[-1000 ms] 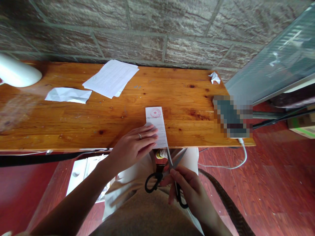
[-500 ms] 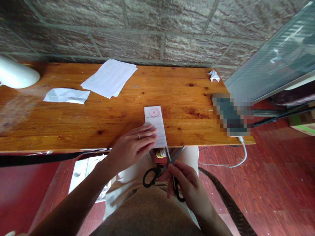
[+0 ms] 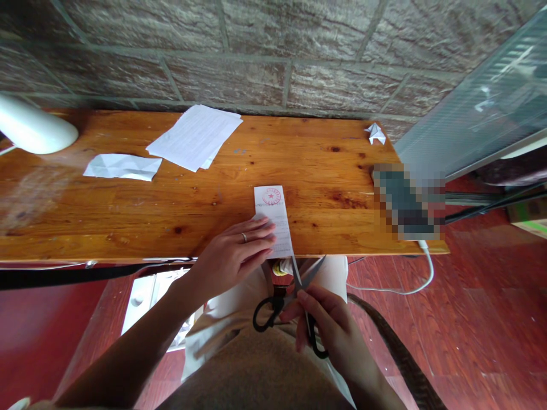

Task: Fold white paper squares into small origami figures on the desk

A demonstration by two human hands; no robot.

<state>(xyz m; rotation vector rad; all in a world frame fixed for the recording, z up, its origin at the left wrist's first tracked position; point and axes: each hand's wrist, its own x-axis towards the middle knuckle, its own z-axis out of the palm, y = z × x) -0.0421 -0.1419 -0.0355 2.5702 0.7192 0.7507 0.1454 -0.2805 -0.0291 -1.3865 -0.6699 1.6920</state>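
Observation:
A narrow white printed paper slip (image 3: 281,228) with a round red stamp near its far end lies at the table's front edge. My left hand (image 3: 241,250), a ring on one finger, rests flat across the slip's left side, fingers stretched out. In my right hand (image 3: 327,316) is a pair of black-handled scissors (image 3: 298,286), held below the table's edge. Their blades are spread apart and point away from me. The left blade's tip is by the slip's near right corner; whether it touches the paper I cannot tell. Part of the slip is hidden under my left fingers.
A stack of papers (image 3: 194,138) and a creased paper strip (image 3: 123,167) lie left on the wooden table (image 3: 325,171). A folded paper piece (image 3: 375,134) sits at the back right. Near the right edge is a blurred dark device (image 3: 404,202) with a white cable (image 3: 429,267). A white rounded object (image 3: 38,128) stands far left.
The whole view has shifted slightly. My right hand and the scissors have moved a little toward my body, the blades slightly wider apart. My left hand has stayed on the slip.

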